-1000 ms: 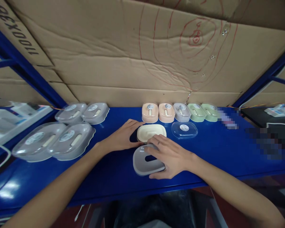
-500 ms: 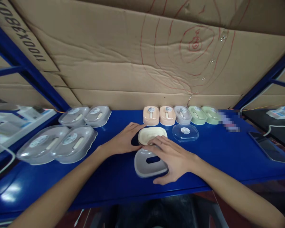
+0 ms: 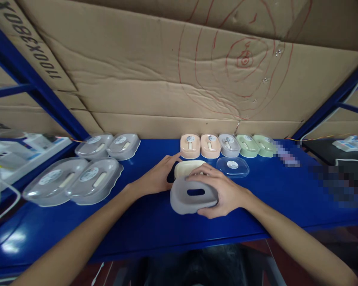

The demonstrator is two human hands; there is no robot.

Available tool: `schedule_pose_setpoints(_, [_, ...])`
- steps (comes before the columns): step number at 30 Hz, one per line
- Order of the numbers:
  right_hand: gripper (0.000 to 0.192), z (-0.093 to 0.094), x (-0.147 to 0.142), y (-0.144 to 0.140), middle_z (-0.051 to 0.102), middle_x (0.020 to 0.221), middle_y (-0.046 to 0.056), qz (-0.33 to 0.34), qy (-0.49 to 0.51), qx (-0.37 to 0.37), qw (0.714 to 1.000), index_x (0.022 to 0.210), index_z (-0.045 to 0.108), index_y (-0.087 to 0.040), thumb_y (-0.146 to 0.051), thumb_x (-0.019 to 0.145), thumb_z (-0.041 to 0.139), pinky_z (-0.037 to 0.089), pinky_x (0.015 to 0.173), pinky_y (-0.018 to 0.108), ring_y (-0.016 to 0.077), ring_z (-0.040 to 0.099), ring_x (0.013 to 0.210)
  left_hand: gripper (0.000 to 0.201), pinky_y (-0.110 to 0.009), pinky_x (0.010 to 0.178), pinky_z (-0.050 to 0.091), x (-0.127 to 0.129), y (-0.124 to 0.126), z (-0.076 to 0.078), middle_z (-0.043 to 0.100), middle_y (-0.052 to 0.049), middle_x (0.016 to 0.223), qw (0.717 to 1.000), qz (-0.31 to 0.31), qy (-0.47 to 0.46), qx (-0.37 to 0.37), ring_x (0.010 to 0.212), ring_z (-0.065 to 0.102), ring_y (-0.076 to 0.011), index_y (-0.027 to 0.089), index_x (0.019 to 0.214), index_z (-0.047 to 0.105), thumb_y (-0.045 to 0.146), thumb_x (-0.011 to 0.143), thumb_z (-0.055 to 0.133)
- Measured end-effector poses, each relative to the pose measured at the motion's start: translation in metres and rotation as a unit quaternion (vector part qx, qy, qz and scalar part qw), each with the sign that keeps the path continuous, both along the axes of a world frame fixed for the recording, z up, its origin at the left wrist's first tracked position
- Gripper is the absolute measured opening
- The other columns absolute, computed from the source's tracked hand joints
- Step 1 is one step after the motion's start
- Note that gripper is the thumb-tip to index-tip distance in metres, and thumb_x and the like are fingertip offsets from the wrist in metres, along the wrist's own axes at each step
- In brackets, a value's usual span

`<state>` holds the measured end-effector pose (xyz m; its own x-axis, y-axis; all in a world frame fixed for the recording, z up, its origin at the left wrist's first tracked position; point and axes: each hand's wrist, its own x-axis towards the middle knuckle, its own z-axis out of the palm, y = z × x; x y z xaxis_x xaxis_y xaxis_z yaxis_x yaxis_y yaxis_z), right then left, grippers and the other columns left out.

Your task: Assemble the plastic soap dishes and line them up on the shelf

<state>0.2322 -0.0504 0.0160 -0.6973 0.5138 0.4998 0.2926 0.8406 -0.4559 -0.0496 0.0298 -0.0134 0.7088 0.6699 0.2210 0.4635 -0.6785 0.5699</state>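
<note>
My right hand (image 3: 228,193) grips the grey slotted cover (image 3: 185,203), thumb and fingers closed on its edge, and now tips it up over the blue table (image 3: 137,222), so it seems free to handle; my left hand (image 3: 158,176), fingers parted, curves beside the cream tray (image 3: 186,168), its inside partly hidden

The slotted, rounded grey plastic cover (image 3: 180,202) at the centre is plain and matte; the shallow oval dish (image 3: 185,169) behind it is cream. Right of centre stand two peach rounded boxes (image 3: 190,153), one greyish-lilac rounded box (image 3: 231,151) and two pale green rounded boxes (image 3: 247,149). The glossy tabletop (image 3: 131,234) is deep blue. Red concentric rings pattern the brown cardboard panel (image 3: 131,95) at upper right.
</note>
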Motion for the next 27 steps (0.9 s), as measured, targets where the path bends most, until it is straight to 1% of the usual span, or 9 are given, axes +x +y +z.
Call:
schedule_pose_setpoints(2, [0.073,0.001,0.007,0.006,0.066,0.14,0.014,-0.041,0.018,0.013,0.999,0.147,0.063,-0.027,-0.047,0.08,0.087,0.053,0.111,0.054,0.0344,0.064,0.128,0.117,-0.06,0.122,0.043,-0.001,-0.001,-0.003,0.059,-0.012,0.154,1.0,-0.001,-0.014,-0.012,0.143,0.055,-0.0379,0.035,0.174,0.016,0.039,0.083,0.089])
schedule_pose_setpoints(5, [0.064,-0.002,0.014,0.014,0.063,0.147,0.015,-0.117,0.015,0.05,0.992,0.142,0.068,-0.027,-0.044,0.082,0.086,0.051,0.113,0.059,0.0363,0.063,0.131,0.123,-0.062,0.122,0.043,0.001,-0.003,-0.006,0.051,-0.015,0.163,0.999,0.015,-0.021,-0.03,0.145,0.055,-0.0403,0.036,0.175,0.013,0.05,0.081,0.091])
schedule_pose_setpoints(7, [0.061,-0.007,0.017,0.019,0.061,0.15,0.016,-0.141,0.0,0.068,0.988,0.14,0.071,-0.026,-0.044,0.084,0.086,0.049,0.115,0.061,0.0373,0.061,0.134,0.127,-0.063,0.122,0.043,0.004,-0.005,-0.006,0.046,-0.017,0.167,0.999,0.027,-0.021,-0.041,0.148,0.053,-0.0418,0.035,0.176,0.01,0.055,0.08,0.091])
schedule_pose_setpoints(9, [0.057,-0.013,0.018,0.023,0.06,0.154,0.015,-0.146,-0.02,0.076,0.986,0.14,0.073,-0.027,-0.044,0.086,0.084,0.047,0.117,0.063,0.0377,0.058,0.137,0.133,-0.064,0.123,0.042,0.008,-0.007,-0.005,0.046,-0.018,0.167,0.998,0.029,-0.02,-0.049,0.15,0.051,-0.0422,0.034,0.176,0.004,0.056,0.078,0.092])
schedule_pose_setpoints(11, [0.054,-0.018,0.018,0.025,0.059,0.157,0.014,-0.146,-0.041,0.079,0.985,0.138,0.074,-0.028,-0.044,0.088,0.083,0.045,0.119,0.065,0.0379,0.056,0.14,0.136,-0.064,0.125,0.039,0.011,-0.008,-0.005,0.051,-0.017,0.164,0.998,0.026,-0.02,-0.056,0.152,0.05,-0.0416,0.032,0.176,0.001,0.054,0.077,0.093])
schedule_pose_setpoints(15, [0.047,-0.023,0.015,0.027,0.059,0.159,0.014,-0.144,-0.062,0.08,0.984,0.134,0.078,-0.027,-0.04,0.088,0.082,0.044,0.12,0.066,0.0384,0.056,0.142,0.134,-0.064,0.126,0.038,0.012,-0.008,-0.008,0.054,-0.016,0.162,0.998,0.02,-0.032,-0.059,0.152,0.049,-0.0417,0.033,0.176,0.005,0.054,0.077,0.093])
schedule_pose_setpoints(17, [0.045,-0.025,0.013,0.028,0.06,0.158,0.016,-0.144,-0.068,0.081,0.984,0.131,0.079,-0.025,-0.039,0.089,0.082,0.044,0.119,0.066,0.0384,0.056,0.142,0.133,-0.065,0.126,0.038,0.011,-0.007,-0.01,0.051,-0.016,0.164,0.998,0.016,-0.037,-0.058,0.153,0.048,-0.0422,0.034,0.176,0.006,0.055,0.077,0.092])
schedule_pose_setpoints(22, [0.042,-0.028,0.011,0.029,0.061,0.156,0.018,-0.139,-0.075,0.08,0.984,0.131,0.079,-0.024,-0.039,0.092,0.08,0.046,0.118,0.064,0.037,0.057,0.143,0.132,-0.066,0.127,0.035,0.011,-0.005,-0.013,0.037,-0.018,0.175,0.998,0.014,-0.033,-0.056,0.157,0.041,-0.0445,0.033,0.176,0.007,0.058,0.077,0.091])
schedule_pose_setpoints(27, [0.044,-0.031,0.012,0.031,0.06,0.157,0.017,-0.132,-0.078,0.075,0.985,0.133,0.077,-0.024,-0.041,0.092,0.08,0.046,0.119,0.063,0.0361,0.057,0.141,0.128,-0.068,0.122,0.04,0.011,-0.007,-0.01,0.047,-0.018,0.166,0.998,0.014,-0.032,-0.061,0.152,0.046,-0.0468,0.033,0.175,0.013,0.057,0.077,0.091])
